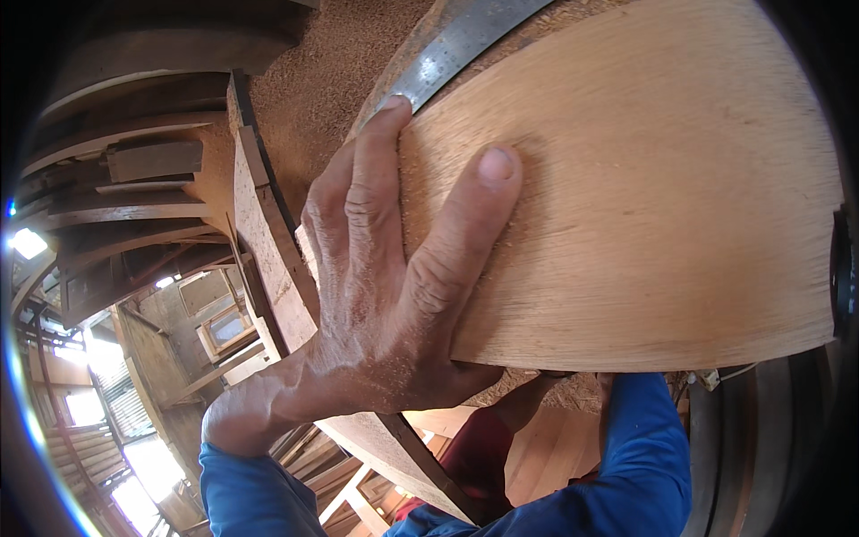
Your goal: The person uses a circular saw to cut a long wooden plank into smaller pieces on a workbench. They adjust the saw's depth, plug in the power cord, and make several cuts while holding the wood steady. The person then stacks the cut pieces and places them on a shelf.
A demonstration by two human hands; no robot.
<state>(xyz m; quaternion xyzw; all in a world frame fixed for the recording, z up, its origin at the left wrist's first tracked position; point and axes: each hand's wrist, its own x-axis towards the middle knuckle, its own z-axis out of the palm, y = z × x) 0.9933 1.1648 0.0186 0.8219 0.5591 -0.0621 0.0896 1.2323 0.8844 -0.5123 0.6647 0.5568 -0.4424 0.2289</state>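
A broad, pale wooden board point(662, 197) with a curved upper edge fills the upper right. My left hand point(385, 259) lies across its left end, fingers stretched and apart. The thumb rests flat on the wood, while the index fingertip touches the end of a grey metal strip point(465, 49) running along the board's curved edge. Fine sawdust clings to the skin. My right forearm, in a blue sleeve point(644, 438), reaches up to the board's near edge. Beyond the wrist, the board hides my right hand.
Sawdust point(331, 54) covers the surface behind the board. A long wooden beam point(268, 233) slants past my left wrist. Several curved wooden pieces point(134, 210) are stacked at the left. More dark curved planks point(769, 430) stand at the lower right. A small framed panel point(226, 328) sits farther back.
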